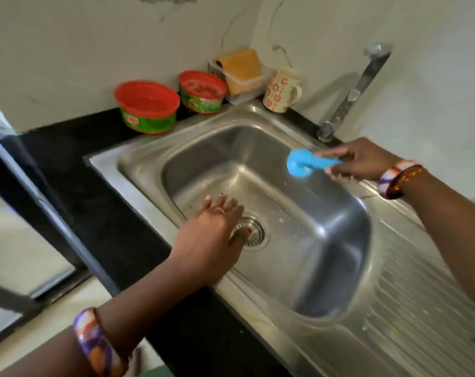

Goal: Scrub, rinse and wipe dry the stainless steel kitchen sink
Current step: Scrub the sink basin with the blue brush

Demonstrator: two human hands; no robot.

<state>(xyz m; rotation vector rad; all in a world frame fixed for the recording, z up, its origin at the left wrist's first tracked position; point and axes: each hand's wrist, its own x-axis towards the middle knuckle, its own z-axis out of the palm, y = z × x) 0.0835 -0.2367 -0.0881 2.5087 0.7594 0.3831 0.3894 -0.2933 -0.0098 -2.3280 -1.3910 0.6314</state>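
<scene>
Now the right hand (362, 160) pinches a blue scrubber (301, 164) against the far rim of the steel sink (326, 240); its head hangs over the basin. Meanwhile the left hand (211, 235), fingers spread, lies flat on the basin floor just beside the drain (254, 232).

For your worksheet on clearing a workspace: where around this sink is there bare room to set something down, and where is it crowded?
Free: the ribbed drainboard right of the basin, and the black counter left of it. Crowded: the back ledge, with two red tubs, a sponge holder, a mug and the tap.
</scene>
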